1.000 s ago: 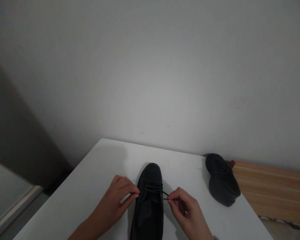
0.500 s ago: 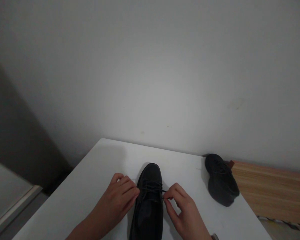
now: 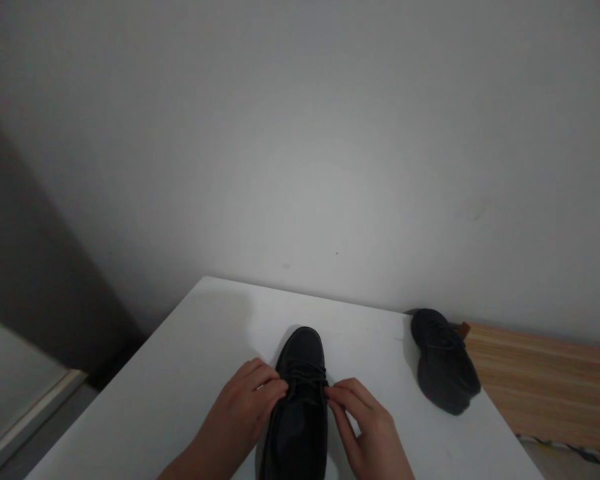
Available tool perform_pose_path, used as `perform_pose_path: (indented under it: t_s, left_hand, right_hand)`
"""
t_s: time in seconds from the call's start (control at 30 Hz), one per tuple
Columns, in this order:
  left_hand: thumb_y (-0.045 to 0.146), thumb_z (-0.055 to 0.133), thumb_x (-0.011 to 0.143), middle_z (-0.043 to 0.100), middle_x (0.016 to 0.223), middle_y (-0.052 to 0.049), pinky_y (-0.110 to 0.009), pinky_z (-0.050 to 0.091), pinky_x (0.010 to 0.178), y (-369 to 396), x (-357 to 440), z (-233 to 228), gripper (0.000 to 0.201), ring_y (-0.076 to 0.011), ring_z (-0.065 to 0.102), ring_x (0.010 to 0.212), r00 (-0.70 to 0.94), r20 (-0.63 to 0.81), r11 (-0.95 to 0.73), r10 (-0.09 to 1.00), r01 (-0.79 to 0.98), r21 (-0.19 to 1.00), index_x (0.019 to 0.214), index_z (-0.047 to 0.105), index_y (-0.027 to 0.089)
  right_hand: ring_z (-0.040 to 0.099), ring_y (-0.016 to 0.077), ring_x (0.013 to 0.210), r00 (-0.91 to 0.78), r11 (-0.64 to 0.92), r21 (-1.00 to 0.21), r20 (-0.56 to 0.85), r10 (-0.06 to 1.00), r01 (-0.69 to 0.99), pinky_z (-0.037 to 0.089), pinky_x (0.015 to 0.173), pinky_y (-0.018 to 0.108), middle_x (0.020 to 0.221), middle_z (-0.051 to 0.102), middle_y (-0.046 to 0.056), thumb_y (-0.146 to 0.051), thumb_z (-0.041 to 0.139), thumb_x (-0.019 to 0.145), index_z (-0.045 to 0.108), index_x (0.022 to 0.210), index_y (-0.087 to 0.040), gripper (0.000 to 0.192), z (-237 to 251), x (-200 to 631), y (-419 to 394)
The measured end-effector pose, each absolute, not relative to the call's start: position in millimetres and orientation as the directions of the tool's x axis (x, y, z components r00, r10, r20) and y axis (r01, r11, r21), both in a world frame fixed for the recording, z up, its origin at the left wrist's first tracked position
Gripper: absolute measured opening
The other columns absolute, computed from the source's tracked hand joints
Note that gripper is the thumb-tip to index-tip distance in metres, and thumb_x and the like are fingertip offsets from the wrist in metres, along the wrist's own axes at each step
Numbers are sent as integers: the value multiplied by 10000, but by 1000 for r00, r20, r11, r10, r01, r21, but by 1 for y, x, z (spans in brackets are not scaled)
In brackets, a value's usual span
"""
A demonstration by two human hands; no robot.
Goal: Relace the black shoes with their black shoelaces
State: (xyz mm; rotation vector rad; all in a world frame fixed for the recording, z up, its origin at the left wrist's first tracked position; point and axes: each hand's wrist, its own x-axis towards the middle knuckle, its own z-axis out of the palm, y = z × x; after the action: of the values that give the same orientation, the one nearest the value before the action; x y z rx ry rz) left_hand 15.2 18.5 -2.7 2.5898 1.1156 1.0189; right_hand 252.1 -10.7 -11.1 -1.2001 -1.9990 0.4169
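1. A black leather lace-up shoe [image 3: 300, 393] stands at the lower centre of the frame on the white flat-topped bench [image 3: 190, 373], toe pointing away toward the wall.
2. The left hand [image 3: 245, 407] rests against the shoe's left side, fingertips closed at the lacing; the lace itself is too dark to make out.
3. The right hand [image 3: 365, 420] mirrors it on the right side, fingertips pinched at the lacing.
4. A second black shoe [image 3: 445, 360] lies at the bench's right edge, well apart, beside a light wooden surface [image 3: 545, 387].
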Motion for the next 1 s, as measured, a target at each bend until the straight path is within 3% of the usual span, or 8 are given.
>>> perform_pose_path:
  t_s: [0.17,0.27,0.4,0.63,0.83,1.0]
  left_hand:
    - [126,402,1013,722,839,-10,-236,567,676,14,18,-6,282,-151,708,728,472,479,-666,740,619,417,1105,654,214]
    - [101,565,933,716,905,-16,-259,586,704,11,25,1,316,-175,723,778,527,382,-646,759,680,346,1209,635,239]
    - [59,694,830,693,978,-44,-321,596,737,9,35,12,301,-227,709,864,558,215,-598,802,749,287,1077,686,231]
    - [31,640,862,689,958,-56,-360,583,739,11,38,15,189,-248,682,882,560,168,-584,811,759,289,908,676,211]
    - [45,682,831,662,920,-27,-322,527,722,12,34,13,170,-221,645,846,513,326,-606,794,708,363,815,662,213]
    - [94,550,943,675,862,-8,-284,499,729,10,39,25,175,-180,621,812,452,504,-674,735,412,613,849,625,221]
  right_hand:
    - [717,199,940,-306,492,-600,390,869,631,604,832,290,1038,698,85,-124,488,979,515,1365,-222,399,-8,251,-18]
    - [724,224,890,-354,505,-540,364,862,673,626,783,327,1020,681,98,-144,503,961,517,1369,-214,414,-5,248,-20]
    - [728,256,839,-397,490,-421,293,870,763,643,719,376,1026,660,128,-108,465,939,574,1311,-185,396,-4,243,-20]
    - [705,278,827,-373,443,-330,255,892,834,621,666,401,1006,624,106,-34,475,847,617,1078,-223,331,2,232,-18]
    - [655,237,844,-273,399,-441,323,906,804,553,682,355,1052,597,80,-44,469,891,604,922,-248,246,6,225,-17]
    - [613,205,858,-208,461,-699,420,883,547,523,752,317,941,628,51,-125,471,969,611,923,-247,191,17,222,-17]
